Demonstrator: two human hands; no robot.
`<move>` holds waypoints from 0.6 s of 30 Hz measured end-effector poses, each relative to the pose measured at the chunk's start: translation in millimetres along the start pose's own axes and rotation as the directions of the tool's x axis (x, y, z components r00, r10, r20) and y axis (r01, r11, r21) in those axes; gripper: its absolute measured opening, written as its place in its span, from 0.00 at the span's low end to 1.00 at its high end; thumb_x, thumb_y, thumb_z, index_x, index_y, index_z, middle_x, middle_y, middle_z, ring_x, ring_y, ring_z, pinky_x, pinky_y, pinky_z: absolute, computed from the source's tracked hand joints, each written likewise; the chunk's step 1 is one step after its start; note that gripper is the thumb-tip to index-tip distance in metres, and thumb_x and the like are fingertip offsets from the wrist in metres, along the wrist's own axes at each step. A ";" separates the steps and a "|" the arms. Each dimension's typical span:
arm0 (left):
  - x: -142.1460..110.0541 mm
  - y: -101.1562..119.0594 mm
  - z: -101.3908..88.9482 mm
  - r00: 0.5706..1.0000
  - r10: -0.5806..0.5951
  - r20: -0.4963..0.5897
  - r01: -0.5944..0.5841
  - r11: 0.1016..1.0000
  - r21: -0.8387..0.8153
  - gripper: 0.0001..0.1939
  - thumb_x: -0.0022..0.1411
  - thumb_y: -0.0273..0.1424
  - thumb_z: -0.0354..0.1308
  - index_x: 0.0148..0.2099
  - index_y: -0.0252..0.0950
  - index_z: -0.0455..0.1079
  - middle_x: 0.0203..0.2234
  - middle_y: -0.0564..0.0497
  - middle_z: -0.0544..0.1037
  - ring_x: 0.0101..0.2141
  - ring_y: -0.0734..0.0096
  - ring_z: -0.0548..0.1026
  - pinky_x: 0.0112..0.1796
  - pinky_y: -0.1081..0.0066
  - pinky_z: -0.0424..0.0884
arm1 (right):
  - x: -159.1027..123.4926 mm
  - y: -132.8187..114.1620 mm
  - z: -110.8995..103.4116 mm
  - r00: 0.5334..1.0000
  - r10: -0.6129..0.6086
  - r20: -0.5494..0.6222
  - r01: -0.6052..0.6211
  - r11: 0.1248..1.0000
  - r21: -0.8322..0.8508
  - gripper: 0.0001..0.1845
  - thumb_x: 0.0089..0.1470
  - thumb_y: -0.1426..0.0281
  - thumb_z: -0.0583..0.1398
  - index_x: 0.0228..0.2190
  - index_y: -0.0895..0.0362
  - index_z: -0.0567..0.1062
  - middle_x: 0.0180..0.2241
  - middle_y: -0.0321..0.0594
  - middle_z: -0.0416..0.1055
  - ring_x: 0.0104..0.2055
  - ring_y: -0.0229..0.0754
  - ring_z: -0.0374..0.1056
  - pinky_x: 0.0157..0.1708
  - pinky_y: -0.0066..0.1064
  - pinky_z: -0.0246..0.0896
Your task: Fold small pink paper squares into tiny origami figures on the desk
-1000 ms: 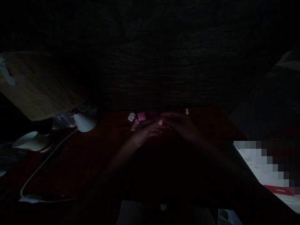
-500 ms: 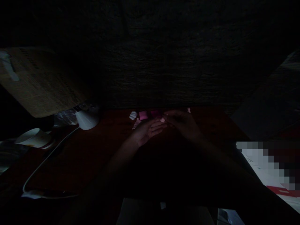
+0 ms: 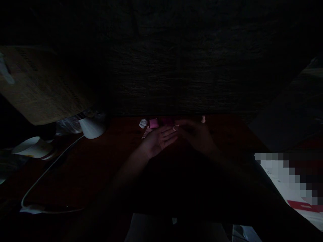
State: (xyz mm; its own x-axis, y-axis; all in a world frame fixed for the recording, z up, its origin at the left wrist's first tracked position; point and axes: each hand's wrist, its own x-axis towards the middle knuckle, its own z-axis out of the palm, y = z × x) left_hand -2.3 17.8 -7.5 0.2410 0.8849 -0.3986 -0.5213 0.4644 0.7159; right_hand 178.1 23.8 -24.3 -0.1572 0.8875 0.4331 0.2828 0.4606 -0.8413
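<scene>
The scene is very dark. My left hand [image 3: 161, 139] is palm up with its fingers stretched out, a ring on one of them. At its fingertips lies a small pale pink lump [image 3: 176, 127], which looks like soft clay. My right hand [image 3: 198, 134] reaches in from the right, thumb and forefinger brought together on that lump. Just beyond the left hand sit a pink block [image 3: 153, 123] and a darker magenta block [image 3: 167, 121]. A whitish crumpled lump [image 3: 143, 123] and a pale pink strip [image 3: 146, 132] are beside them. Another small pale pink piece [image 3: 203, 119] stands right of my right hand.
On the left of the dark red-brown table [image 3: 108, 161] are a white cone-shaped object [image 3: 92, 129] with a cable [image 3: 54, 163], a paper cup [image 3: 34, 148] and a cardboard box [image 3: 42, 87]. A dark textured wall [image 3: 176, 67] rises behind. A white box [image 3: 285, 181] lies at right.
My right hand has shifted slightly, its fingers now lower over the pale pink lump. The small piece at the right shows more fully. The left hand stays nearly in place.
</scene>
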 end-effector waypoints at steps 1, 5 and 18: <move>-0.3 0.2 0.5 1.000 0.007 -0.006 -0.007 1.000 0.003 0.14 0.73 0.26 0.52 0.35 0.33 0.76 0.40 0.42 0.85 0.44 0.65 0.84 0.54 0.62 0.77 | -0.6 -1.2 -0.4 1.000 -0.002 0.011 0.002 0.999 -0.038 0.10 0.59 0.65 0.65 0.42 0.51 0.84 0.41 0.41 0.85 0.42 0.48 0.80 0.45 0.40 0.74; 0.3 -0.3 -0.6 1.000 0.029 0.013 -0.029 0.999 0.020 0.12 0.72 0.26 0.54 0.36 0.34 0.76 0.41 0.42 0.85 0.44 0.64 0.84 0.55 0.60 0.77 | -1.5 -5.8 -3.2 1.000 -0.022 0.022 0.026 0.985 -0.173 0.08 0.60 0.67 0.65 0.40 0.49 0.85 0.36 0.39 0.85 0.38 0.48 0.81 0.46 0.42 0.72; 3.7 -4.4 -5.1 1.000 0.002 0.025 -0.003 0.999 0.033 0.14 0.73 0.28 0.52 0.37 0.32 0.77 0.45 0.40 0.84 0.46 0.62 0.83 0.56 0.59 0.77 | 1.8 -4.5 -5.8 0.993 -0.063 0.104 0.089 0.957 -0.277 0.11 0.60 0.70 0.63 0.40 0.46 0.86 0.35 0.40 0.85 0.39 0.50 0.81 0.42 0.41 0.71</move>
State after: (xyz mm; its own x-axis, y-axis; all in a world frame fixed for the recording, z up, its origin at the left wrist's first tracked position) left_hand -3.3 18.9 -15.1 0.2599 0.8866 -0.3827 -0.4952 0.4626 0.7354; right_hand 182.0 23.4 -17.9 -0.2719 0.8512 0.4489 0.5190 0.5226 -0.6764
